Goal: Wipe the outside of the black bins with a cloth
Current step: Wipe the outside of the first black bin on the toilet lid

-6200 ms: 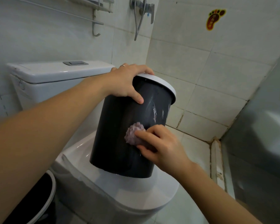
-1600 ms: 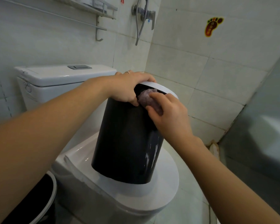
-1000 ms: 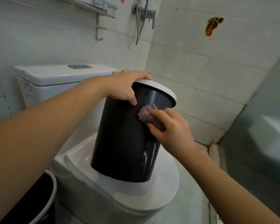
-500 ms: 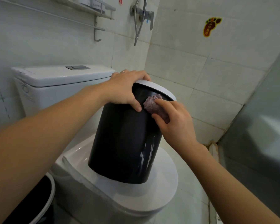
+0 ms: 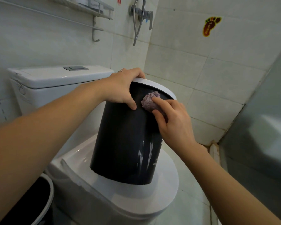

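The black bin point(image 5: 125, 143) stands on the closed toilet lid point(image 5: 165, 189), tilted slightly with its white rim point(image 5: 154, 84) leaning toward the tiled wall point(image 5: 217, 75).

Left hand point(image 5: 122, 88): positioned over the near side of the rim. Grip state — fingers curled over the rim's top edge, thumb pressed flat against the black outer wall, holding the bin.

Right hand point(image 5: 173, 122): positioned against the upper outer wall, just beside the left thumb. Grip state — fingers closed on a bunched purple cloth point(image 5: 150, 101), pressing it to the bin surface directly below the rim.

Pale streaks are visible on the lower right portion of the bin's outer wall.

A second black bin point(image 5: 34, 203) with a white rim sits at the lower left, beside the toilet base and partly out of view. The white cistern point(image 5: 55, 82) stands behind the left forearm.
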The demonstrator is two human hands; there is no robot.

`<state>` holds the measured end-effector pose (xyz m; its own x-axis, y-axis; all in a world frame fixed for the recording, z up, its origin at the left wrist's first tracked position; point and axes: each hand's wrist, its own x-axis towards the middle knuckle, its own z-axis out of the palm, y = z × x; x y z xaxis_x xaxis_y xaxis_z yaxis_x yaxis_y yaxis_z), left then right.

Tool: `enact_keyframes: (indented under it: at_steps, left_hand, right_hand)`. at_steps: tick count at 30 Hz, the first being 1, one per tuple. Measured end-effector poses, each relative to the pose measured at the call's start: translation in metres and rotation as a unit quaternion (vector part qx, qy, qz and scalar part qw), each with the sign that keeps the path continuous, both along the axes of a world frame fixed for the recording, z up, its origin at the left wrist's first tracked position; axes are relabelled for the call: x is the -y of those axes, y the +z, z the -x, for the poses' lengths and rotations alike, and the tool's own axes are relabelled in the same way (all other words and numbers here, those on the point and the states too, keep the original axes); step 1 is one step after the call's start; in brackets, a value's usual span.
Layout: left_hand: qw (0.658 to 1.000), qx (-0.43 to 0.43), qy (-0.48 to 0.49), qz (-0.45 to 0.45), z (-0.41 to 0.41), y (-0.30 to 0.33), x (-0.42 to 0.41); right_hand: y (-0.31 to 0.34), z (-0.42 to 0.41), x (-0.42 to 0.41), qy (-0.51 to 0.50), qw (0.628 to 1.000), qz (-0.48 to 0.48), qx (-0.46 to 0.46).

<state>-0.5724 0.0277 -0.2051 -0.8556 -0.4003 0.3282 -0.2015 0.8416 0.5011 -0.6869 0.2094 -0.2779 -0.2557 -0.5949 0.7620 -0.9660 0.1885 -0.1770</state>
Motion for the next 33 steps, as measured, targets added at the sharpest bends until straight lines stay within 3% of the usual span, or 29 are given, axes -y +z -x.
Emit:
enact_keyframes:
  at_steps: [8, 16, 22, 30, 33]
  left_hand:
    - [0.996, 0.048, -0.008, 0.072, 0.006, 0.002, -0.001]
    - [0.996, 0.054, -0.008, 0.067, 0.006, 0.001, 0.004]
    - [0.995, 0.058, -0.008, 0.086, 0.007, 0.002, 0.0]
    - [0.995, 0.055, -0.005, 0.08, 0.004, -0.001, 0.003]
    - [0.995, 0.056, -0.004, 0.085, 0.005, 0.0, 0.002]
  right_hand:
    - [0.004, 0.001, 0.006, 0.008, 1.0, -0.013, 0.012]
    - [-0.016, -0.007, -0.014, 0.068, 0.993, -0.064, -0.071]
    - [0.007, -0.003, 0.002, 0.014, 0.999, -0.019, -0.038]
    - [-0.043, -0.016, -0.027, 0.118, 0.978, -0.078, -0.156]
    - [-0.039, -0.012, -0.024, 0.111, 0.976, -0.068, -0.175]
